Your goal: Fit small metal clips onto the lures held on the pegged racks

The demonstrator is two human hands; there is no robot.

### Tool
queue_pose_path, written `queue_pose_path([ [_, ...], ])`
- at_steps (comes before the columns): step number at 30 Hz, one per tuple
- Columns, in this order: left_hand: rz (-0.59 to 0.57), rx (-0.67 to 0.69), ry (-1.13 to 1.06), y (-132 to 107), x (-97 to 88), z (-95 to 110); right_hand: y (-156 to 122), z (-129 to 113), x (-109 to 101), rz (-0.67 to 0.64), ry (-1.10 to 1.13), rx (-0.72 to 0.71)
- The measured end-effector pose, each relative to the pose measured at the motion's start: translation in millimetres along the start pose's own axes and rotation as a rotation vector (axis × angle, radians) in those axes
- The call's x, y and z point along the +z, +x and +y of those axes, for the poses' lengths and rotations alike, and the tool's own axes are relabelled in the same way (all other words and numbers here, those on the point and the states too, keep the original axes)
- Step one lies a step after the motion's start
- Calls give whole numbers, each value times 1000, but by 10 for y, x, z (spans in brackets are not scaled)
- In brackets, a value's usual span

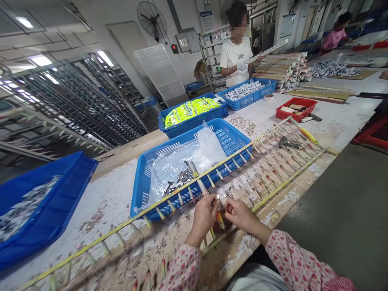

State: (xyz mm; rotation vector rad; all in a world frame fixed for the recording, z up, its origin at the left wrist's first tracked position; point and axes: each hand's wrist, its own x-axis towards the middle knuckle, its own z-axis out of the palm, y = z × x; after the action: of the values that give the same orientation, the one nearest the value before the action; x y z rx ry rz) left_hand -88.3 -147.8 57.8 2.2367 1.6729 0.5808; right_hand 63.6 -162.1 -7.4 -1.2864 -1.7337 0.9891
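My left hand is closed in a pinch at the upper end of a yellow-and-orange fishing lure. Just right of it, my right hand has its fingers pinched together near the same lure; whatever they hold is too small to make out. Both hands are over a long wooden rack with yellow-edged rails and rows of short pegs, lying slantwise across the table. Small shiny pieces line its right part. Another yellow lure sits at its far end.
Behind the rack stands a blue basket with plastic film and dark pieces. Further blue crates hold bright yellow packets and white-and-black pieces. A red tray stands at the right. A co-worker stands across the table.
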Motion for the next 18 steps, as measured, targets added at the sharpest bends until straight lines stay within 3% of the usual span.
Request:
queue_pose_path([
  [11, 40, 23, 94, -27, 58, -8, 0, 75, -55, -94, 118, -23],
  [18, 160, -68, -124, -55, 16, -80, -7, 13, -113, -160, -176, -81],
])
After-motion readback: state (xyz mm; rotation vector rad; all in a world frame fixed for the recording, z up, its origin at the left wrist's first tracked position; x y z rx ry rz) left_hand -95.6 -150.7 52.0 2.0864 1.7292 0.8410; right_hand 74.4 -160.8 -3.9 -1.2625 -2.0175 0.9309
